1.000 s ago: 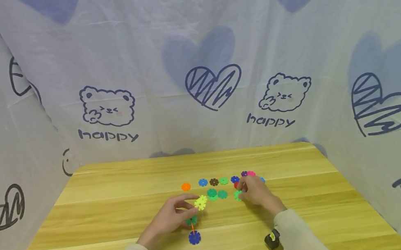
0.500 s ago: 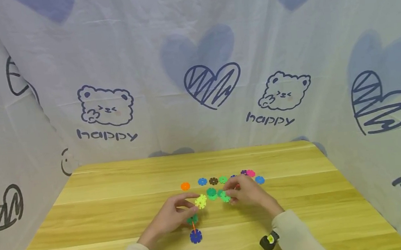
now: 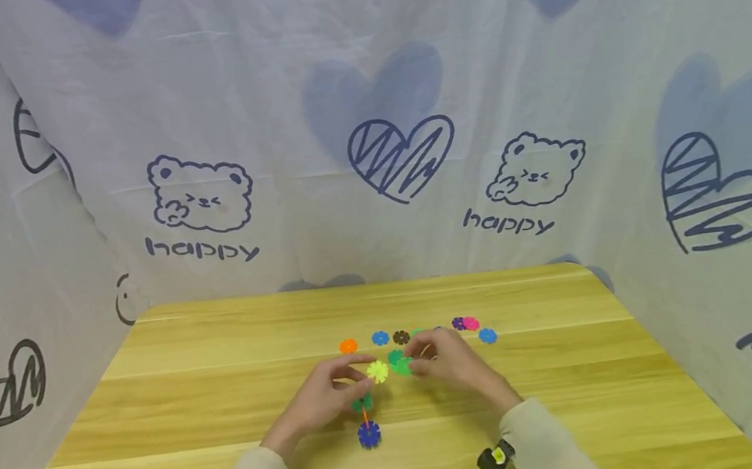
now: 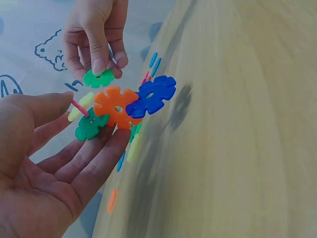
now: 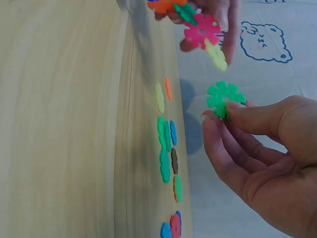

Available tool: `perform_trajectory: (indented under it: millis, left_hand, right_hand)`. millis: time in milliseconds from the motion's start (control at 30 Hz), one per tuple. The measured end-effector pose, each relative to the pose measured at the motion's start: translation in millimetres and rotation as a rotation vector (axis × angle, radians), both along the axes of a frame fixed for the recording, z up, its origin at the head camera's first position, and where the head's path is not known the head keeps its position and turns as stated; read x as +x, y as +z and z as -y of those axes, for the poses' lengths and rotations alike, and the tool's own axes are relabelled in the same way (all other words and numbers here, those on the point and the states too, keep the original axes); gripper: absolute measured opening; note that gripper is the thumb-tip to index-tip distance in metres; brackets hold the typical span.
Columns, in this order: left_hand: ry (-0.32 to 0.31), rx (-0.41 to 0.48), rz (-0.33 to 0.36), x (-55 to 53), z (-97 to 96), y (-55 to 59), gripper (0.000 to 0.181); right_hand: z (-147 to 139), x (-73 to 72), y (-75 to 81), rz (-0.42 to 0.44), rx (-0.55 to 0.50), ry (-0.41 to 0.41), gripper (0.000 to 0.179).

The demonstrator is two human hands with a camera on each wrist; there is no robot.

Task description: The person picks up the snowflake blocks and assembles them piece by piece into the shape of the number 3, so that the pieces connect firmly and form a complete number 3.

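Observation:
My left hand (image 3: 321, 397) holds a chain of interlocking plastic snowflake discs above the table. In the left wrist view the chain runs from a blue disc (image 4: 153, 96) through an orange disc (image 4: 116, 106) to a dark green disc (image 4: 90, 125). A pink disc (image 5: 202, 30) and a yellow disc (image 5: 216, 53) follow at its other end, in the right wrist view. My right hand (image 3: 453, 363) pinches a single light green disc (image 5: 223, 94) between thumb and fingers. That disc is near the yellow one, with a gap between them.
Loose discs lie on the wooden table (image 3: 194, 410) beyond the hands: orange (image 3: 348, 346), blue (image 3: 380, 338), brown (image 3: 401, 337), pink (image 3: 471, 323) and several others. My right hand partly hides some. A patterned white cloth (image 3: 305, 219) hangs around the table's back and sides.
My right hand has moved left from the right-hand discs, carrying the light green disc toward the chain. The left hand stays nearly in place with the chain.

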State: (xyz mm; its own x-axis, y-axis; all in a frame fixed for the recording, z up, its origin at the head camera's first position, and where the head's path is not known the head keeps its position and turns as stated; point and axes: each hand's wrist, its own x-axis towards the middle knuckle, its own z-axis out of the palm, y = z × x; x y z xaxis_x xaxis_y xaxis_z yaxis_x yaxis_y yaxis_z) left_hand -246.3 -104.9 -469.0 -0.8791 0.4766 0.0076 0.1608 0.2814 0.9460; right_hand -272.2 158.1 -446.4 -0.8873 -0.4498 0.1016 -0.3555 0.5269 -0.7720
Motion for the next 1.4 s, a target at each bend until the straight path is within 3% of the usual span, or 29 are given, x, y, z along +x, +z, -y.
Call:
perform_trajectory:
  millis: [333,800,1200,1400]
  left_hand:
    - [0.023,-0.007,-0.037,-7.0,-5.4,5.0,0.042]
    - [0.025,0.022,-0.094,-11.5,-9.3,1.4,0.042]
    - [-0.008,0.036,-0.101,-11.8,-11.2,1.3,0.042]
    - [0.024,0.035,-0.103,-11.6,-13.8,4.1,0.039]
  right_hand:
    - [13,0.2,-1.2,-0.135,-0.05,-0.092,0.009]
    - [17,1.7,-5.2,-0.181,-0.097,-0.15,0.009]
    - [21,2.4,-11.5,-0.388,-0.084,-0.117,0.009]
    - [26,1.5,-13.2,-0.496,-0.083,-0.109,0.01]
